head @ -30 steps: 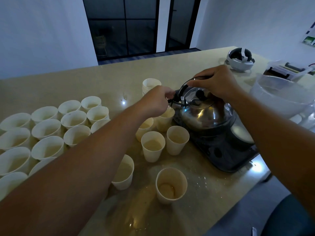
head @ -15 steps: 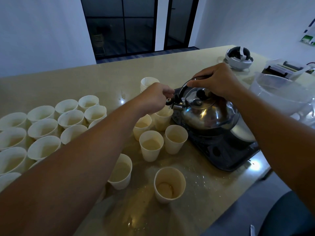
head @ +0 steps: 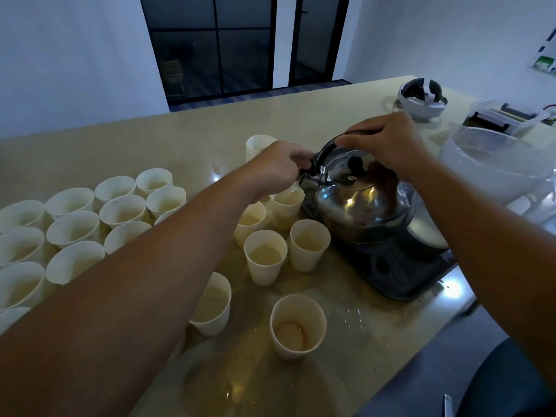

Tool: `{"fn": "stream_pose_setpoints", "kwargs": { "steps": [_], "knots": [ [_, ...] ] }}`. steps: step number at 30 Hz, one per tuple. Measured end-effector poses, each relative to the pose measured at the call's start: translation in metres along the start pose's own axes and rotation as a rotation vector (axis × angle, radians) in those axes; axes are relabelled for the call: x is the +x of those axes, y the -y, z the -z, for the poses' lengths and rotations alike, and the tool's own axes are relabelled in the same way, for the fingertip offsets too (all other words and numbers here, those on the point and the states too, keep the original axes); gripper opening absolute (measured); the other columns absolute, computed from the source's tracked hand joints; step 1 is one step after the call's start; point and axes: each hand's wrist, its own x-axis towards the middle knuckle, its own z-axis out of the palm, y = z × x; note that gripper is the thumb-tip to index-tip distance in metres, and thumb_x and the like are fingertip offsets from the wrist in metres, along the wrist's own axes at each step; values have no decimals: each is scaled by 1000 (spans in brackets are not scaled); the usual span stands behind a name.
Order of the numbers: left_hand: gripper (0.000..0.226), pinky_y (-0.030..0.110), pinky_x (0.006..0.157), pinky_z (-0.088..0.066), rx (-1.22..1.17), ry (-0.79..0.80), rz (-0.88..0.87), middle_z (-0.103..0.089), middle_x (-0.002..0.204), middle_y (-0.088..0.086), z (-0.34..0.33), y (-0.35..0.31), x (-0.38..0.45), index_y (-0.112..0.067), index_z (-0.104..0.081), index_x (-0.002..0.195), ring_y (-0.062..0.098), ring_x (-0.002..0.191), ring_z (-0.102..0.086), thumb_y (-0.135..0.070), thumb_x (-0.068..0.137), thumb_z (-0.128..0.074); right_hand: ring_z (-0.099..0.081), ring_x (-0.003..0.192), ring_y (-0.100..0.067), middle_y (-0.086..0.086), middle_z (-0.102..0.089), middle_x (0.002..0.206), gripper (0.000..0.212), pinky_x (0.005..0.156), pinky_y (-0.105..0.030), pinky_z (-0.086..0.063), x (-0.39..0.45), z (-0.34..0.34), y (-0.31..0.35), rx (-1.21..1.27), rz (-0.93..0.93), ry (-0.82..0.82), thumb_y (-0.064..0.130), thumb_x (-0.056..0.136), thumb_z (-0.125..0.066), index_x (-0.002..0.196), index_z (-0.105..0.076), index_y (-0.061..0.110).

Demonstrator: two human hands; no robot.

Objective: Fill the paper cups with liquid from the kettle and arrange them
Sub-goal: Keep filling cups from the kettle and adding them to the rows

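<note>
1. Kettle (head: 361, 203): the steel kettle is tipped toward its spout over the front edge of the black tray (head: 415, 275), with the spout above a paper cup (head: 285, 206) standing just beside the tray.
2. Right hand (head: 382, 142): its fingers are curled round the black handle on top of the kettle, carrying and tilting it.
3. Left hand (head: 276, 170): its fingertips pinch the small black cap at the spout tip, apparently holding it up.
4. Step in hand: this looks like pouring into the cup under the spout; a thin clear stream seems to run into it, though it is hard to make out.
5. Cups around: a loose group of cups (head: 264, 254) near the tray holds pale liquid, and a packed block of cups (head: 75, 224) sits well apart on the left of the table (head: 186, 139).
6. Next move, as I judge it: level the kettle once the cup is full enough, then shift the spout to a cup with less liquid, such as the nearest one (head: 298, 323).
7. Against half a second ago: the kettle leans further toward the spout, and both hands keep the same holds.
</note>
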Motion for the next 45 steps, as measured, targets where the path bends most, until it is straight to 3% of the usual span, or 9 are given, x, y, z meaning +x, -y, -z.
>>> {"fn": "stream_pose_setpoints", "kwargs": {
  "steps": [7, 10, 22, 29, 34, 36, 39, 42, 45],
  "knots": [
    [59, 29, 93, -50, -67, -35, -35, -66, 105, -14, 1, 1, -1, -21, -56, 138, 12, 113, -57, 12, 90, -46, -62, 65, 12, 18, -72, 74, 18, 69, -15, -50, -9, 2, -19, 276, -161, -285, 40, 76, -85, 88, -79, 28],
    [52, 25, 84, -49, -56, -54, -56, -65, 113, -9, 2, 5, -2, -24, -58, 135, 5, 102, -59, 5, 93, -49, -59, 60, 16, 22, -69, 68, 12, 62, -9, -47, -14, -4, -29, 375, -229, -420, 39, 77, -85, 82, -76, 32],
    [33, 24, 79, -47, 16, -168, -27, -66, 120, -5, 13, 32, -10, -29, -66, 122, 15, 107, -60, -11, 97, -55, -71, 75, -5, 6, -75, 84, 17, 78, -33, -62, -22, -25, -68, 490, -408, -562, 34, 83, -81, 96, -80, 22],
    [28, 25, 80, -44, 161, -187, 47, -65, 110, -3, 25, 52, -16, -26, -68, 118, 13, 98, -59, -14, 95, -58, -70, 101, -12, 7, -76, 97, 30, 97, -39, -56, -19, -27, -85, 299, -339, -487, 43, 89, -73, 109, -78, 22],
    [19, 37, 87, -53, 402, -262, 203, -65, 102, -7, 36, 70, -20, -24, -70, 106, 17, 95, -61, -21, 87, -66, -44, 124, -20, -1, -49, 131, 44, 104, -39, -37, -27, -31, -44, -192, -148, -490, 51, 91, -63, 131, -53, 37],
    [11, 42, 87, -56, 457, -271, 297, -69, 93, -6, 41, 77, -23, -23, -72, 93, 20, 89, -65, -26, 83, -71, -57, 104, -14, 3, -60, 112, 26, 92, -29, -51, -31, -40, -11, -153, -13, -375, 44, 93, -64, 115, -61, 30],
    [14, 43, 83, -57, 485, -243, 376, -73, 81, -2, 44, 85, -29, -20, -72, 88, 21, 81, -68, -30, 80, -76, -62, 69, -5, 7, -69, 80, 19, 58, -14, -49, -36, -64, 33, -211, -10, 102, 37, 97, -63, 96, -72, 19],
    [15, 43, 83, -58, 467, -249, 378, -73, 82, 0, 45, 91, -31, -19, -71, 89, 22, 81, -69, -32, 82, -75, -60, 75, 1, 11, -71, 93, 19, 65, -14, -43, -35, -99, 52, -428, 107, 440, 37, 95, -65, 105, -76, 24],
    [10, 43, 82, -58, 431, -268, 377, -73, 81, 1, 48, 93, -34, -18, -72, 87, 23, 81, -68, -28, 83, -72, -62, 80, -9, 3, -71, 97, 23, 72, -21, -45, -19, -121, 56, -564, 145, 453, 37, 96, -65, 106, -76, 20]
  ]
}}
